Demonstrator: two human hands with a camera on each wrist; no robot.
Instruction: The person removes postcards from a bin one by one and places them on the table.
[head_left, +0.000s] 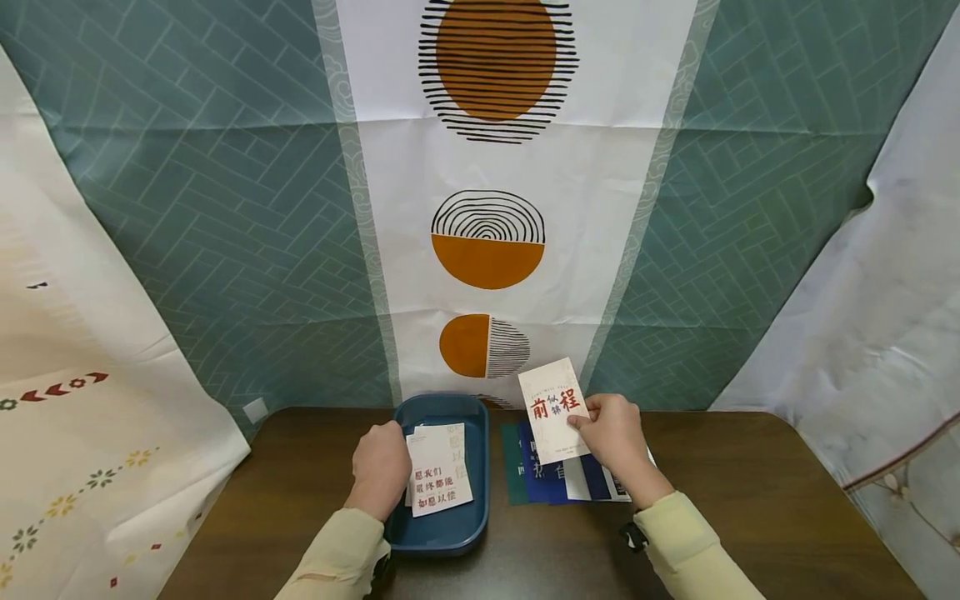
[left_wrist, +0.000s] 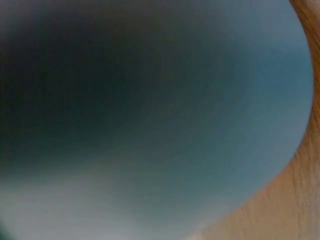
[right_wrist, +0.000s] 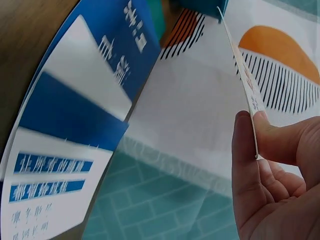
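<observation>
Between thumb and fingers, my right hand (head_left: 613, 435) pinches a cream card (head_left: 550, 408) printed with red and dark characters. The right wrist view shows this card (right_wrist: 245, 80) nearly edge-on, raised above the other cards. Under it on the table lies a fanned row of green, blue and white cards (head_left: 537, 479). My left hand (head_left: 381, 468) grips the left rim of a dark blue tray (head_left: 482, 500), its fingers curled over the edge. Inside the tray lie overlapping white cards (head_left: 438, 475) with red characters. Blurred blue tray wall (left_wrist: 240, 130) fills most of the left wrist view.
The brown wooden table (head_left: 720, 500) carries the tray and the card row side by side. Behind its far edge hangs a green and white patterned cloth (head_left: 480, 167). Pale cloths (head_left: 90, 333) hang at both sides.
</observation>
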